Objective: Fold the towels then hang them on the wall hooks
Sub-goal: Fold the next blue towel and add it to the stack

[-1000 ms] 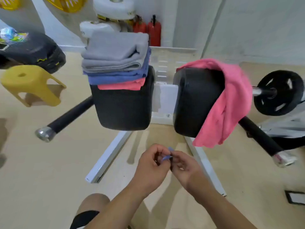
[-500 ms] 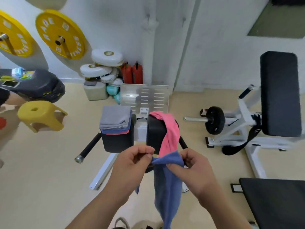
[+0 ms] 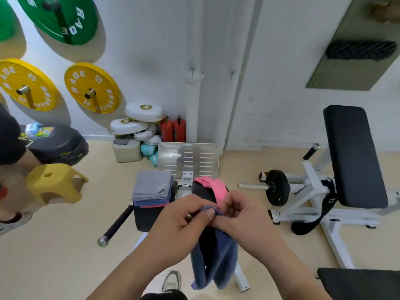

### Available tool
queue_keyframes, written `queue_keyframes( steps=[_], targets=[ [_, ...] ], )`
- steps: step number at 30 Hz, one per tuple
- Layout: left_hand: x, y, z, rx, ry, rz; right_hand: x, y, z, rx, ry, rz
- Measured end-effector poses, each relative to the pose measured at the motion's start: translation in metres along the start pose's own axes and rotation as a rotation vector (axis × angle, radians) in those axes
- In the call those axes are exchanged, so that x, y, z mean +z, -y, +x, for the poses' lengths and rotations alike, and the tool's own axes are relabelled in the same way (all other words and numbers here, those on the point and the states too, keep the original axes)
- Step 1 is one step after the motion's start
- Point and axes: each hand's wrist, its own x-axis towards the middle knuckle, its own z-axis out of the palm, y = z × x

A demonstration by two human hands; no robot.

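A blue towel (image 3: 213,260) hangs down in front of me, held at its top by both hands close together. My left hand (image 3: 184,221) pinches its top corner between thumb and fingers. My right hand (image 3: 242,215) grips the same top edge right beside it. Behind them a pink towel (image 3: 211,187) drapes over the right black pad of a gym machine. Folded towels, grey on top of blue and pink (image 3: 151,188), are stacked on the left black pad (image 3: 145,217). Two small wall hooks (image 3: 192,71) (image 3: 232,74) stick out of the white wall above.
A yellow stool (image 3: 54,185) and another person's arm are at the left. Weight plates (image 3: 93,87) hang on the wall, white discs and red extinguishers (image 3: 173,128) stand at its foot. A white bench machine with black pad (image 3: 355,156) is at the right.
My view has risen from the pads up to the wall. The blue towel has been lifted and now hangs from both hands, which have drawn closer together at its top.
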Motion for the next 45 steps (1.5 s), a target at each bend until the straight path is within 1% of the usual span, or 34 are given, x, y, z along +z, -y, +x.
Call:
queue_keyframes(
  steps=[2,4,7,10,12,13,15,17,20,23,26,29,32,36,39,41,43,45],
  targets=[
    [-0.012,0.003,0.019,-0.009,0.019,-0.041,0.001,-0.004,0.019,0.044,0.104,0.063],
    [-0.023,0.010,0.045,-0.017,0.019,-0.066,-0.001,-0.012,0.039,0.096,0.164,0.064],
    [-0.039,0.016,0.082,-0.063,-0.020,-0.164,-0.006,-0.027,0.062,0.213,0.190,0.123],
    [-0.062,0.014,0.117,-0.113,-0.079,-0.301,-0.013,-0.042,0.077,0.364,0.197,0.110],
    [-0.083,0.015,0.138,-0.115,-0.109,-0.323,-0.023,-0.050,0.081,0.424,0.173,0.122],
    [-0.092,0.018,0.149,-0.105,-0.092,-0.300,-0.027,-0.051,0.084,0.426,0.147,0.151],
    [-0.106,0.029,0.166,-0.100,-0.016,-0.213,-0.033,-0.041,0.089,0.396,0.088,0.191],
    [-0.112,0.039,0.177,-0.098,0.087,-0.163,-0.032,-0.021,0.101,0.327,0.023,0.209],
    [-0.104,0.045,0.184,-0.045,0.230,-0.125,-0.019,0.008,0.125,0.216,-0.029,0.129],
    [-0.089,0.050,0.189,0.010,0.252,-0.140,-0.004,0.035,0.144,0.094,-0.094,0.017],
    [-0.080,0.056,0.196,0.034,0.281,-0.128,0.001,0.049,0.156,0.022,-0.064,-0.053],
    [-0.080,0.057,0.204,0.141,0.201,-0.017,-0.004,0.047,0.164,0.019,-0.073,-0.103],
    [-0.079,0.055,0.209,0.162,0.199,0.019,-0.011,0.037,0.164,0.088,-0.033,-0.097],
    [-0.073,0.055,0.212,0.203,0.171,0.069,-0.025,0.012,0.155,0.166,0.037,-0.225],
    [-0.077,0.051,0.212,0.149,0.135,0.021,-0.028,-0.006,0.146,0.263,0.127,-0.314],
    [-0.082,0.049,0.215,0.120,0.063,-0.037,-0.027,-0.018,0.140,0.339,0.177,-0.340],
    [-0.089,0.051,0.220,0.073,-0.047,-0.119,-0.028,-0.025,0.135,0.382,0.188,-0.315],
    [-0.099,0.058,0.228,0.049,-0.137,-0.149,-0.030,-0.028,0.130,0.389,0.141,-0.282]
  ],
)
